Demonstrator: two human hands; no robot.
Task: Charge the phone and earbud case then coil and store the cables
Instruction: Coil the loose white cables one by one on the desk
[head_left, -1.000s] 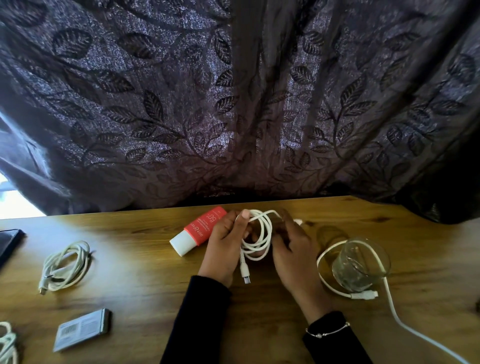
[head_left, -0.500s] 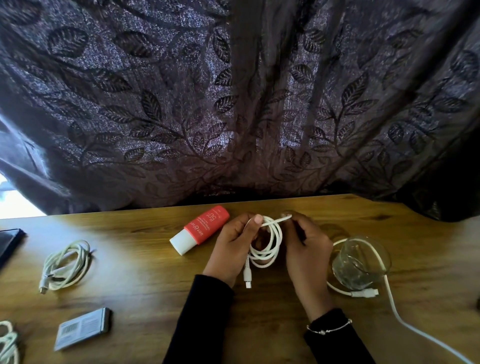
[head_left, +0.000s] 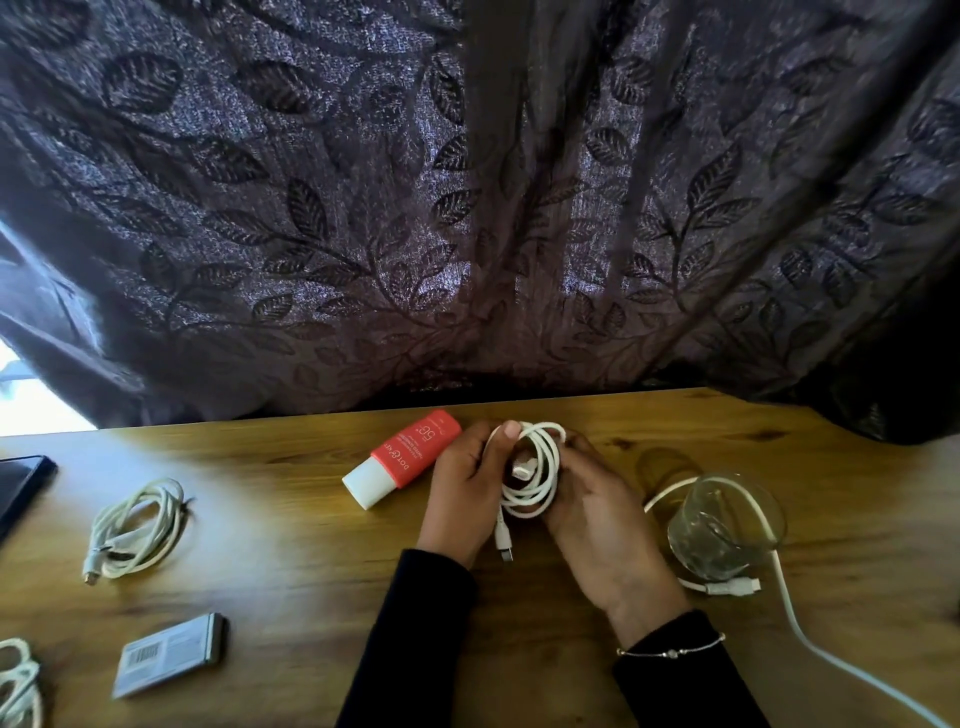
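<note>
A white cable is wound into a small coil between both hands, just above the wooden table. My left hand grips the coil's left side, thumb over the top loops. On the right side, my right hand curls its fingers round the coil. One plug end hangs down from the coil toward the table; the other end is tucked inside the loop. A second coiled white cable lies on the table at the left. A third white cable runs loosely around a glass at the right.
A red tube with a white cap lies just left of my hands. A clear glass stands at the right. A grey flat box, a dark phone edge and more cable sit at the left. A dark leaf-patterned curtain hangs behind.
The free end that stuck out to the right of the coil has been brought in and tucked inside the loop. Both hands have closed tighter on the coil.
</note>
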